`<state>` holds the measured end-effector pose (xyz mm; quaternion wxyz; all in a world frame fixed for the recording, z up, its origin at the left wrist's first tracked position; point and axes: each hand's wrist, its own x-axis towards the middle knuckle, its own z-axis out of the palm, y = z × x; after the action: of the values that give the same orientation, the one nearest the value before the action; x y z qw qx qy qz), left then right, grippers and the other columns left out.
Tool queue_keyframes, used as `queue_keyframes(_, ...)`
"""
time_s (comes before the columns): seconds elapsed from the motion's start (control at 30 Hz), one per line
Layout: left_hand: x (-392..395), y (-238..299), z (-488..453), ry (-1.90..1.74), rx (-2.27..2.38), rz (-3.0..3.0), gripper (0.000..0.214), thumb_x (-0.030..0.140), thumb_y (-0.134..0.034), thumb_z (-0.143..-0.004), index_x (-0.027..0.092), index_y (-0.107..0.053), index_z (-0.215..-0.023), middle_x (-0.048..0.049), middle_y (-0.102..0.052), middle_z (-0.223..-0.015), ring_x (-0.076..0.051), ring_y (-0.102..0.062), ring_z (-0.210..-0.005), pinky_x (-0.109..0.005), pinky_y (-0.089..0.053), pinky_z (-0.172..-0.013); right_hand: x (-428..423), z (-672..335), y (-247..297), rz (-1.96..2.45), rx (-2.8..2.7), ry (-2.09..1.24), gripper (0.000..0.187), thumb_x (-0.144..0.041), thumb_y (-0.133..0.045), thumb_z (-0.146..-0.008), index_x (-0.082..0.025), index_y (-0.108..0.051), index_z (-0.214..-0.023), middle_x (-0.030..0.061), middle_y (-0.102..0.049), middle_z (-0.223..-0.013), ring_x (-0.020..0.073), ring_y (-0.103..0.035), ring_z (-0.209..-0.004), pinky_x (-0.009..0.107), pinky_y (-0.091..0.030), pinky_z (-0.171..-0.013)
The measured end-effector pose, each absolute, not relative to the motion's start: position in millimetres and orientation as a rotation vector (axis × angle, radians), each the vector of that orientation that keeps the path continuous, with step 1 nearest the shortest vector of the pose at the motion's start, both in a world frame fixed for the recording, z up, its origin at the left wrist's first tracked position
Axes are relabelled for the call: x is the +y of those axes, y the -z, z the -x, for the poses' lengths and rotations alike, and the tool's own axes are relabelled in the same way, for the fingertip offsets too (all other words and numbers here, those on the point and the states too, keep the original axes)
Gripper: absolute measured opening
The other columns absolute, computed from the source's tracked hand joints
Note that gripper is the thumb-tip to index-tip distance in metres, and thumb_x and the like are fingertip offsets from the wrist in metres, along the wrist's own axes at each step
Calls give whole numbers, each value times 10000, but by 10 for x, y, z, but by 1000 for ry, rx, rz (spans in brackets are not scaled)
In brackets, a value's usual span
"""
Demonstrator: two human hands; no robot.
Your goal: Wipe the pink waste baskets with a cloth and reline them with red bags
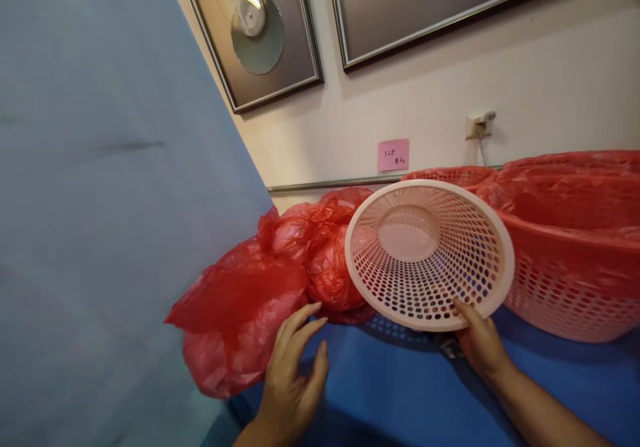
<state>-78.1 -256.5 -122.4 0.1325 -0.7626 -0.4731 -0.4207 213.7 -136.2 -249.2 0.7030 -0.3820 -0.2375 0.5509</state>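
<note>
My right hand (pixel 479 344) grips the lower rim of a round pink perforated basket (pixel 430 254), holding it tilted so its inside faces me. My left hand (pixel 294 367) is open with fingers spread, its fingertips touching a heap of crumpled red plastic bags (pixel 260 294) that lies on the blue tabletop (pixel 400 387) just left of the basket.
Larger pink baskets lined with red plastic bags (pixel 570 234) stand at the right, against the wall. A blue partition (pixel 100 200) fills the left. On the wall hang framed pictures (pixel 260 34), a pink note (pixel 393 154) and a socket with a cable (pixel 480 126).
</note>
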Motion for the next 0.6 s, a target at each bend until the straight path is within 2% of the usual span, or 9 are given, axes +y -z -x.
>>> queue_keyframes(0.1,-2515,1456,857,1132,-1487,2201,326,140,-571,-941,264,-626,-1237,-112,-645,-1340,-260,-663,-1215,-461,-600,-986,-1351,-2160,2470,844,-517,-1225,495,-412,-810,-700,-199,-702,-1134,26,-768,-1079,251,-707,-1077,336,-609,-864)
queue_keyframes(0.2,-2593,1638,885,1158,-1504,2097,343,146,-563,-947,251,-602,-1271,-129,-600,-1387,-267,-636,-1257,-458,-594,-996,-1342,-2182,2491,907,-576,-1188,494,-408,-796,-705,-192,-713,-1141,35,-774,-1057,277,-703,-1089,372,-611,-890)
queue_keyframes(0.33,-2787,1652,1021,1220,-1473,1798,491,153,-633,-904,245,-532,-1375,-142,-549,-1435,-307,-551,-1351,-532,-493,-1110,-1332,-2203,2546,971,-612,-1135,540,-388,-788,-696,-198,-706,-1195,35,-774,-1067,287,-687,-1133,394,-597,-938)
queue_keyframes(0.4,-2803,1558,1181,1249,-1520,1619,587,230,-690,-875,227,-483,-1425,-163,-508,-1483,-349,-480,-1415,-595,-409,-1165,-1324,-2213,2573,997,-622,-1137,553,-398,-776,-699,-187,-707,-1205,44,-775,-1073,297,-678,-1154,407,-590,-956)
queue_keyframes(0.5,-2660,1327,1498,1326,-1740,1354,857,402,-780,-790,168,-375,-1507,-205,-376,-1593,-408,-325,-1509,-641,-294,-1219,-1316,-2227,2606,1034,-641,-1154,557,-430,-758,-711,-165,-713,-1199,59,-777,-1094,310,-670,-1173,425,-578,-976)
queue_keyframes(0.57,-2484,1164,1693,1397,-1940,1260,943,456,-837,-715,168,-398,-1497,-188,-416,-1572,-408,-330,-1504,-630,-281,-1231,-1319,-2230,2617,1051,-659,-1174,563,-447,-751,-717,-159,-714,-1199,64,-778,-1103,314,-672,-1172,427,-577,-975)
queue_keyframes(0.6,-2389,1097,1767,1442,-2025,1271,884,455,-848,-708,184,-463,-1456,-164,-485,-1523,-396,-375,-1480,-613,-306,-1226,-1323,-2228,2618,1054,-668,-1181,566,-451,-750,-718,-160,-714,-1201,63,-780,-1103,313,-674,-1170,423,-578,-973)
